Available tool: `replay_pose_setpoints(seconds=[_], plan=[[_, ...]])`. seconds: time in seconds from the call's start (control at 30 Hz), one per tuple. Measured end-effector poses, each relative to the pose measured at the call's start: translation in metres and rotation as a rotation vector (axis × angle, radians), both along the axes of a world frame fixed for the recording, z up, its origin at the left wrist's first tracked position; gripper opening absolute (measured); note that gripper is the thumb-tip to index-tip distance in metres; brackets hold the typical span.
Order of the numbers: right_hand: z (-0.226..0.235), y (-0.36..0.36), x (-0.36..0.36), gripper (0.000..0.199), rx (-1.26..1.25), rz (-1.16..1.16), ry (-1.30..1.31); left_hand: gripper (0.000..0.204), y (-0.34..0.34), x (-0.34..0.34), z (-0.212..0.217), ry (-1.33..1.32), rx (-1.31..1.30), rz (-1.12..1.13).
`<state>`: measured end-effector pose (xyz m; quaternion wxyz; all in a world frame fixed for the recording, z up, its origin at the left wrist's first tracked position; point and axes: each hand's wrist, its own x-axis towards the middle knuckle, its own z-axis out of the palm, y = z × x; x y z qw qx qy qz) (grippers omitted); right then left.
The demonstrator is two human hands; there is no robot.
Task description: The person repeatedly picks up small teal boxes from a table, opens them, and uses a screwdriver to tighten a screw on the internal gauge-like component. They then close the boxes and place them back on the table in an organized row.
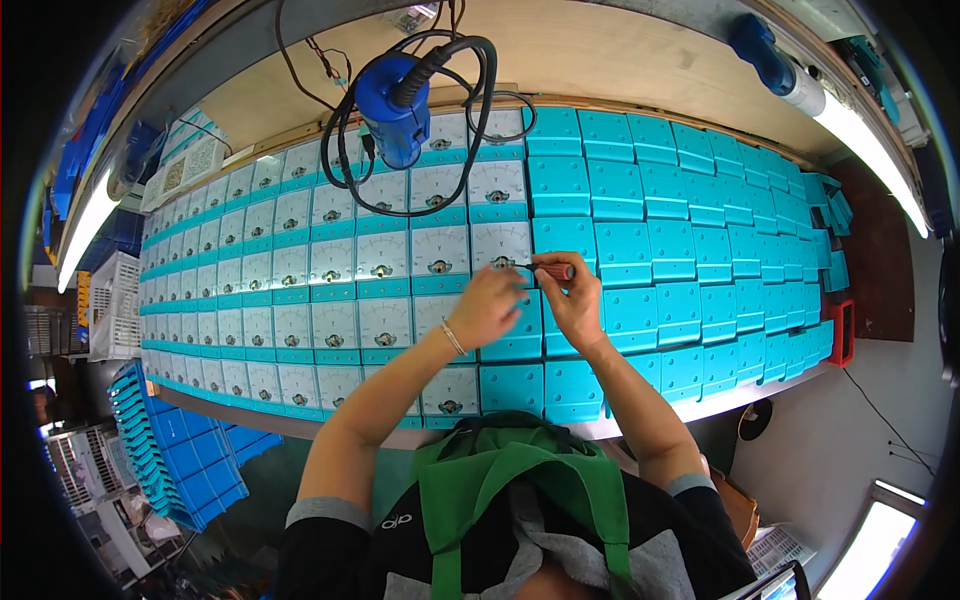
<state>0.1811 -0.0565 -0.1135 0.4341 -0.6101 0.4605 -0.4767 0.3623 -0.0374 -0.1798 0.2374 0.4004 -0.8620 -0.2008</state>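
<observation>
A screwdriver (pixel 556 271) with a reddish-brown handle lies sideways in my right hand (pixel 574 305), its shaft pointing left. The fingers of that hand are closed round the handle. My left hand (pixel 487 308) is curled beside the shaft's tip, over the lower part of a panel meter (pixel 500 243) with a white dial and turquoise base. Whether those fingers hold something small is hidden. Rows of similar white-faced meters (pixel 383 255) stretch to the left. To the right, plain turquoise meter covers (pixel 622 250) lie in close rows.
A blue corded power tool (pixel 395 112) hangs over the far side of the table, its black cable looped. Blue plastic bins (pixel 190 450) stand at the lower left. A red box (pixel 843 333) sits by the table's right end. Tube lights (pixel 868 140) glow at both sides.
</observation>
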Motion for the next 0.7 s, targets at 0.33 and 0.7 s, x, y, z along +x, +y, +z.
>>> replay_pose_setpoints(seconds=[0.33,0.7], plan=[[-0.001,-0.02,0.014,0.014,0.073,-0.066,0.191,0.068,-0.047,0.057,0.011,-0.178,0.132,0.279],[0.003,-0.014,0.015,0.016,-0.024,-0.001,0.211,0.072,-0.048,0.059,0.004,-0.133,0.097,0.287]])
